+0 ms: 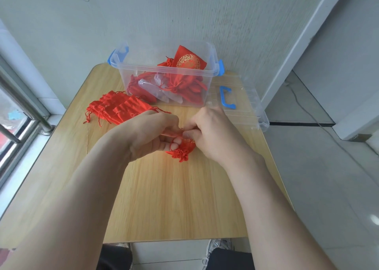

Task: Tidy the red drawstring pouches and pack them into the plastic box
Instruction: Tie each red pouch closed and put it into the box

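Both hands work one red pouch mid-table.

The left hand (152, 135) and right hand (213, 134) pinch the pouch (182, 151) together; loose pouches (119, 107) lie beside the plastic box (170, 74) at the table's (174, 198) far edge.

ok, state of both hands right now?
Left hand: closed, pinching the small red pouch.
Right hand: closed, pinching the same pouch.

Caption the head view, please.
Left hand and right hand pinch a red drawstring pouch at the wooden table, near the plastic box.
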`<state>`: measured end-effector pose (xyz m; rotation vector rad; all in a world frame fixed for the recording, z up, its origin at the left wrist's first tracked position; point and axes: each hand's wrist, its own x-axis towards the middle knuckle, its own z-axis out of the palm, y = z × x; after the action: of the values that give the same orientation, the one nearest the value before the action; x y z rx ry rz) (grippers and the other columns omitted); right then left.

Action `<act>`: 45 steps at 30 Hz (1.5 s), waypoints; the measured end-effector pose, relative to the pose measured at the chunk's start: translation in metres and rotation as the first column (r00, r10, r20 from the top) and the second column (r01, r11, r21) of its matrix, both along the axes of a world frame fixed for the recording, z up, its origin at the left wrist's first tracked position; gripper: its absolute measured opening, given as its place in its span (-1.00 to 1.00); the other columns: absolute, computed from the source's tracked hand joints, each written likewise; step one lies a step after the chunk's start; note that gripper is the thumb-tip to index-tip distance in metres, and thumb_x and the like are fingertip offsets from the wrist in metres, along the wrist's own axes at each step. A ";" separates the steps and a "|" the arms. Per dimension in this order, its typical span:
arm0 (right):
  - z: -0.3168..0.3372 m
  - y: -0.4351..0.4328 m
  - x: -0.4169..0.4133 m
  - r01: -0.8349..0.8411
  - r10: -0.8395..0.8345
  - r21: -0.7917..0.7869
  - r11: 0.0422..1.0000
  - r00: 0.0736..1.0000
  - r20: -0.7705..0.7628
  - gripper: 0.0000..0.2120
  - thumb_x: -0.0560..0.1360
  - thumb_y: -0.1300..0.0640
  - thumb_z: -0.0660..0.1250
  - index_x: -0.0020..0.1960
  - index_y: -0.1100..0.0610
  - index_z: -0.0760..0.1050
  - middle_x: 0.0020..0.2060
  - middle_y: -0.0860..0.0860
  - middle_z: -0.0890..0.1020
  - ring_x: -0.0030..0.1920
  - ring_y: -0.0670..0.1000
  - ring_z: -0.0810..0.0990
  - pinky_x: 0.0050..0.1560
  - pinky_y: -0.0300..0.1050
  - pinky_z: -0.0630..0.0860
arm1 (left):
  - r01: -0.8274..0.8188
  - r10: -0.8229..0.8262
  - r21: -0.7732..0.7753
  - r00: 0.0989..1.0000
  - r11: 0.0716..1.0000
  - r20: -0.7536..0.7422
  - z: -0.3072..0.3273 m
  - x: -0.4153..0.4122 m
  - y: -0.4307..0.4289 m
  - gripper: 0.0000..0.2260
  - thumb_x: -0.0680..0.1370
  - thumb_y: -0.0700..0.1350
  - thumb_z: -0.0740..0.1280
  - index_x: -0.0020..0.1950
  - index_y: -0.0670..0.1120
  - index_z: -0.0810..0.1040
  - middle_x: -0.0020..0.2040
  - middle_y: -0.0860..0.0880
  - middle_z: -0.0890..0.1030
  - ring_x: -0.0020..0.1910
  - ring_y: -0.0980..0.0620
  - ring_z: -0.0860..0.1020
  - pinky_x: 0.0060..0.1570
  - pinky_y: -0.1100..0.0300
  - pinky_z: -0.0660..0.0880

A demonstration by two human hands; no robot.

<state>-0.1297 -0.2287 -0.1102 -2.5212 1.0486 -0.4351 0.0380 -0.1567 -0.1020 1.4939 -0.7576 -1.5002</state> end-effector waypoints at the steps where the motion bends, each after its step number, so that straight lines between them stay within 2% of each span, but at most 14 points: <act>1: -0.003 0.001 -0.001 0.016 -0.016 -0.002 1.000 1.000 -0.003 -0.83 0.55 0.10 0.53 -0.22 0.02 0.68 -0.36 -0.04 0.55 -0.25 0.10 0.54 -0.20 0.14 0.59 | -0.017 0.018 -0.019 0.999 1.000 0.031 -0.001 -0.001 0.003 -0.77 0.59 -0.33 0.32 0.17 -0.46 0.56 -0.05 -0.23 0.63 -0.19 -0.04 0.61 -0.20 0.17 0.62; 4: -0.009 0.007 -0.006 0.075 -0.074 0.030 0.997 0.997 -0.024 -0.70 0.60 0.08 0.48 -0.29 0.12 0.58 -0.38 0.04 0.53 -0.32 0.15 0.53 -0.30 0.15 0.57 | -0.103 0.131 -0.112 0.951 0.988 0.281 -0.005 -0.007 0.014 -0.65 0.49 -0.37 0.43 0.27 -0.27 0.54 0.02 -0.16 0.64 -0.21 -0.02 0.62 -0.12 0.08 0.64; 8: -0.007 0.025 -0.020 0.094 -0.102 0.210 0.973 0.994 0.030 -0.78 0.66 0.07 0.42 -0.13 0.06 0.73 -0.27 0.04 0.65 -0.27 0.05 0.60 -0.26 -0.04 0.53 | -0.061 0.214 -0.292 0.823 0.954 0.526 -0.009 -0.016 0.031 -0.64 0.27 -0.19 0.56 0.02 -0.10 0.57 0.12 -0.15 0.63 -0.14 0.02 0.67 -0.21 0.05 0.68; 11: -0.003 0.037 -0.026 0.114 -0.164 0.358 0.927 0.980 0.114 -0.80 0.67 0.07 0.41 -0.07 0.08 0.75 -0.23 0.09 0.70 -0.25 0.02 0.60 -0.20 -0.04 0.52 | 0.112 0.270 -0.420 0.612 0.901 0.744 -0.017 -0.027 0.044 -0.77 0.33 -0.26 0.55 -0.13 -0.05 0.58 0.15 -0.06 0.53 -0.09 0.08 0.63 -0.17 0.29 0.62; 13: -0.002 0.041 -0.026 0.129 -0.209 0.426 0.896 0.967 0.147 -0.78 0.67 0.07 0.39 -0.07 0.09 0.75 -0.17 0.10 0.73 -0.15 0.06 0.66 -0.07 0.02 0.60 | 0.183 0.324 -0.477 0.527 0.859 0.786 -0.022 -0.033 0.050 -0.77 0.37 -0.36 0.48 -0.20 -0.03 0.59 0.10 -0.02 0.54 -0.10 0.12 0.61 -0.09 0.27 0.59; 15: 0.000 0.044 -0.028 0.136 -0.252 0.498 0.856 0.952 0.173 -0.79 0.68 0.07 0.38 -0.03 0.09 0.76 -0.13 0.05 0.75 -0.05 0.03 0.69 -0.01 -0.10 0.59 | 0.159 0.378 -0.497 0.467 0.853 0.799 -0.026 -0.036 0.055 -0.73 0.36 -0.39 0.44 -0.23 0.01 0.63 -0.03 0.04 0.62 -0.16 0.11 0.62 -0.10 0.16 0.61; 17: 0.002 0.044 -0.029 0.128 -0.285 0.585 0.801 0.941 0.184 -0.79 0.69 0.06 0.38 0.00 0.09 0.76 -0.15 -0.03 0.74 -0.10 -0.06 0.65 0.00 -0.19 0.54 | 0.099 0.407 -0.488 0.425 0.867 0.809 -0.029 -0.036 0.057 -0.73 0.39 -0.37 0.41 -0.20 0.02 0.71 -0.18 0.12 0.70 -0.21 0.11 0.66 -0.09 0.07 0.64; 20: -0.002 0.045 -0.029 0.108 -0.301 0.659 0.745 0.935 0.187 -0.79 0.68 0.04 0.40 -0.03 0.08 0.76 -0.22 -0.09 0.70 -0.17 -0.11 0.57 0.02 -0.14 0.52 | 0.068 0.422 -0.485 0.398 0.872 0.814 -0.028 -0.040 0.062 -0.73 0.45 -0.34 0.41 -0.11 0.01 0.78 -0.20 0.11 0.75 -0.20 0.10 0.70 -0.07 0.10 0.65; 24: -0.006 0.047 -0.026 0.075 -0.321 0.734 0.675 0.926 0.200 -0.80 0.67 0.05 0.41 -0.02 0.11 0.76 -0.28 -0.08 0.68 -0.27 -0.07 0.50 -0.18 -0.16 0.45 | 0.061 0.406 -0.472 0.423 0.879 0.810 -0.022 -0.048 0.068 -0.73 0.46 -0.33 0.38 -0.08 -0.02 0.80 -0.20 0.10 0.76 -0.21 0.13 0.68 -0.19 0.42 0.51; 29: -0.009 0.048 -0.021 0.049 -0.335 0.754 0.655 0.913 0.232 -0.80 0.66 0.07 0.42 -0.07 0.07 0.75 -0.21 -0.02 0.72 -0.28 -0.07 0.49 -0.18 -0.15 0.44 | 0.119 0.287 -0.406 0.533 0.906 0.796 -0.018 -0.054 0.073 -0.87 0.47 0.01 0.40 -0.17 0.03 0.73 -0.28 0.13 0.71 -0.19 0.19 0.69 -0.06 0.21 0.58; 36: -0.008 0.049 -0.017 0.089 -0.364 0.700 0.709 0.896 0.254 -0.83 0.67 0.07 0.41 0.00 0.12 0.73 -0.24 -0.05 0.70 -0.29 -0.15 0.55 -0.07 -0.16 0.49 | 0.042 0.237 -0.313 0.561 0.949 0.793 -0.024 -0.042 0.074 -0.85 0.62 -0.03 0.44 -0.12 -0.01 0.72 -0.20 0.16 0.70 -0.17 0.18 0.66 -0.20 0.35 0.47; 40: -0.013 0.048 -0.020 0.158 -0.359 0.592 0.790 0.903 0.237 -0.80 0.66 0.05 0.42 -0.02 0.14 0.75 -0.27 -0.08 0.71 -0.28 -0.15 0.56 -0.04 -0.15 0.53 | -0.029 0.223 -0.270 0.652 0.963 0.725 -0.025 -0.034 0.076 -0.82 0.66 -0.03 0.41 -0.11 -0.01 0.70 -0.22 0.09 0.70 -0.19 0.12 0.67 -0.11 0.07 0.60; 43: -0.019 0.047 -0.023 0.172 -0.309 0.469 0.866 0.922 0.232 -0.85 0.60 0.04 0.50 -0.07 0.09 0.78 -0.33 -0.10 0.69 -0.32 -0.18 0.57 -0.17 -0.28 0.49 | -0.124 0.255 -0.246 0.742 0.961 0.620 -0.023 -0.030 0.076 -0.81 0.66 -0.03 0.40 -0.09 -0.06 0.73 -0.20 0.01 0.74 -0.24 0.08 0.73 -0.07 -0.07 0.72; 45: -0.022 0.047 -0.026 0.197 -0.273 0.341 0.919 0.942 0.194 -0.89 0.56 0.03 0.55 -0.08 0.06 0.79 -0.33 -0.10 0.69 -0.29 -0.17 0.61 -0.26 -0.36 0.45 | -0.187 0.269 -0.196 0.737 0.963 0.620 -0.025 -0.025 0.073 -0.79 0.66 -0.04 0.39 -0.09 -0.11 0.72 -0.19 -0.04 0.75 -0.26 0.02 0.75 -0.09 -0.11 0.73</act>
<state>-0.1555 -0.1822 -0.1325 -2.0117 1.2240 -0.5697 0.0128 -0.0833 -0.1269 1.9499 -0.9903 -0.7155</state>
